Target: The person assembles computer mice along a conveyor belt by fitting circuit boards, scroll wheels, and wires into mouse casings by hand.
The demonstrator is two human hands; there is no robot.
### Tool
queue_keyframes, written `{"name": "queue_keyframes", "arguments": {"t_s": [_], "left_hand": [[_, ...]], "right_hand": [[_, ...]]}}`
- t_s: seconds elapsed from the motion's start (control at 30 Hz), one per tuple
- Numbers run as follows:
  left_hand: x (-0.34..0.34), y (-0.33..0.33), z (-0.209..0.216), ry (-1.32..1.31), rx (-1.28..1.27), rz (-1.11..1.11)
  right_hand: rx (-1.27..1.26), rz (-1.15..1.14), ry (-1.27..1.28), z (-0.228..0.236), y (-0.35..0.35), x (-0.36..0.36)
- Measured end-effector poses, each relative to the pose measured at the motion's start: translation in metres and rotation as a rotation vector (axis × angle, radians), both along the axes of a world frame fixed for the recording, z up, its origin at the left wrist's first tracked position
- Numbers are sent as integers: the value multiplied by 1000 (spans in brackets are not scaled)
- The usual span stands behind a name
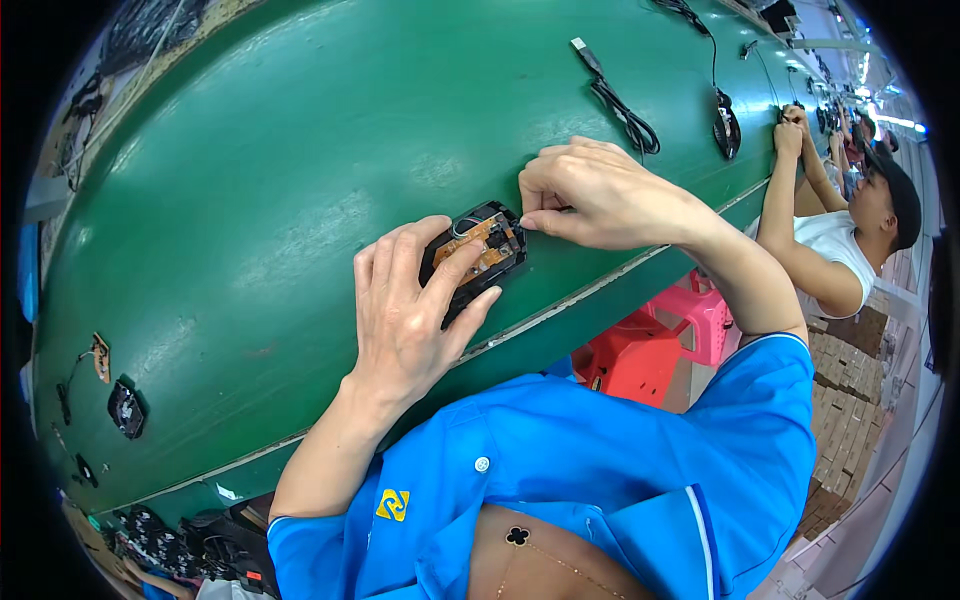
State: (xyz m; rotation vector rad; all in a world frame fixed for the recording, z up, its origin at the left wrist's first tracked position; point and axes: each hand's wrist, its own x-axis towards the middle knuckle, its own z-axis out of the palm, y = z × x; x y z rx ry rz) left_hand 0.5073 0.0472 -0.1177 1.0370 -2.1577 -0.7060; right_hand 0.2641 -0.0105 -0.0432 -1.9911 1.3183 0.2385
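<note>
Reader: Where does the open mouse shell (470, 289) lie, and how is it gripped?

Author: On the green worktop (300, 200), close to the near edge and roughly midway along it. The left hand (400, 300) is closed about the shell, its forefinger laid on the orange circuit board (494, 262). The right hand (600, 195) forms a narrow pinch at the shell's end toward the worktop's right; the coiled black cable (628, 118) seems to have its inner end between those fingertips, which mask the exact contact.

Reader: What could go wrong, and from what cause?

Author: Three faults are judged possible. A pull from the pinch could strain the thin wire (462, 226) inside; uneven forefinger pressure could tilt the board; a slack left hand could let the shell skid toward the near edge.

Reader: What lies about, and what obstructs?

Author: Toward the far edge, the coil and its plug (585, 50); the right hand covers part of the run, where a snag might tug. Farther right, a second mouse (727, 125) and a co-worker's hands (790, 128). By the near left corner, a loose board (101, 357) and a dark shell (126, 408).
</note>
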Motion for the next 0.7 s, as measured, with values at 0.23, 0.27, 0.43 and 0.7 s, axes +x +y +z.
{"name": "queue_keyframes", "arguments": {"t_s": [0.23,0.27,0.43,0.7], "left_hand": [[-1,0,-2,-14,-21,0],[1,0,-2,-13,-26,1],[2,0,0,-22,-42,1],[4,3,9,-36,-12,-39]], "right_hand": [[187,-11,197,8,-15,10],[182,-11,198,8,-14,11],[-70,-93,-40,-1,8,4],[20,-161,-75,-22,9,7]]}}
